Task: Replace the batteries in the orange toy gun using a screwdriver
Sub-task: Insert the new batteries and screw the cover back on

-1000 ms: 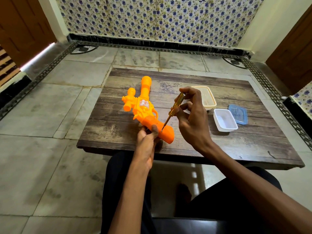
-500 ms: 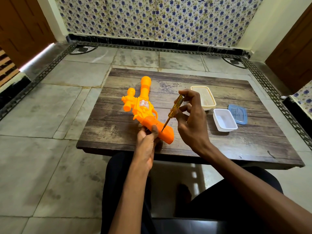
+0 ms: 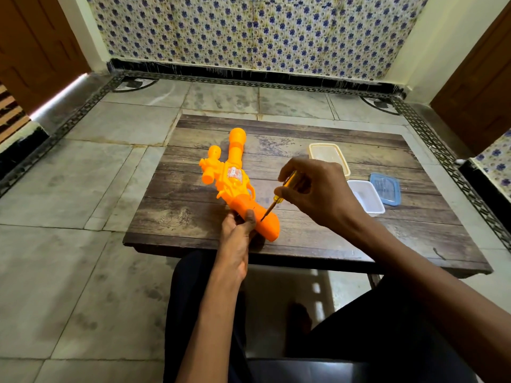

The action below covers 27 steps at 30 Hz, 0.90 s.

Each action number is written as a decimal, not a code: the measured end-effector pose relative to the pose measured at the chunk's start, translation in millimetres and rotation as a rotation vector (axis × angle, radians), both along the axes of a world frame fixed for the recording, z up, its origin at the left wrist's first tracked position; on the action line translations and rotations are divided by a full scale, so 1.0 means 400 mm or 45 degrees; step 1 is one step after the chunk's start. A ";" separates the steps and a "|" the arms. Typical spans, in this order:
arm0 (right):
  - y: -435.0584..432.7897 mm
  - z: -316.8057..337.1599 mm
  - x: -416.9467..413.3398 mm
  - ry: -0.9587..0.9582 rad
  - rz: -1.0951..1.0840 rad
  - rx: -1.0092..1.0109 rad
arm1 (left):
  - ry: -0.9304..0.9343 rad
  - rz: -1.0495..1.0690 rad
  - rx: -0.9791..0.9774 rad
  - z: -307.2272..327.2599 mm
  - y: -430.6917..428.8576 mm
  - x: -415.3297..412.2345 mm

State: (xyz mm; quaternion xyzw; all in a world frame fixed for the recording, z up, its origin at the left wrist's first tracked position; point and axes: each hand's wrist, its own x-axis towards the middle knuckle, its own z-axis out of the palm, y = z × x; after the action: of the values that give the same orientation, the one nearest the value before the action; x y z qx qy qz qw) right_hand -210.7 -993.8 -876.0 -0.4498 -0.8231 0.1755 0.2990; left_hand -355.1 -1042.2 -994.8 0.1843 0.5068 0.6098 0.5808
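Note:
The orange toy gun (image 3: 235, 178) lies on the wooden table (image 3: 345, 239), barrel pointing away and grip toward me. My left hand (image 3: 238, 236) holds the grip from the near side, thumb on top. My right hand (image 3: 318, 192) pinches the yellow handle of a small screwdriver (image 3: 278, 197). Its thin shaft slants down and left, with the tip touching the top face of the gun's grip just right of my left thumb.
A cream plastic tub (image 3: 329, 157), a white tub (image 3: 366, 197) and a blue lid (image 3: 385, 188) sit on the table's right half. The low table stands on a stone tiled floor (image 3: 83, 272); my dark-clothed knees are under its near edge.
My right hand has rolled over the screwdriver handle, its fingers shifting round it. The tip stays on the gun's grip, and my left hand and the gun have hardly moved.

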 end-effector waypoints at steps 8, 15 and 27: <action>-0.006 0.024 0.000 -0.672 -0.004 0.208 | -0.004 0.002 0.011 -0.006 0.001 0.005; -0.011 0.058 0.006 -0.494 0.249 -0.150 | 0.018 0.014 0.026 -0.010 0.008 0.007; 0.000 0.062 0.000 -0.603 0.188 -0.223 | -0.007 0.011 0.041 -0.017 0.008 0.005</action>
State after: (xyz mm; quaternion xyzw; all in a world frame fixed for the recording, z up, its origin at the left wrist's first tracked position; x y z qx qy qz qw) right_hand -210.6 -993.6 -851.4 -0.4411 -0.8825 0.1572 0.0443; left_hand -353.0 -1038.9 -1001.7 0.1898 0.4963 0.6209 0.5764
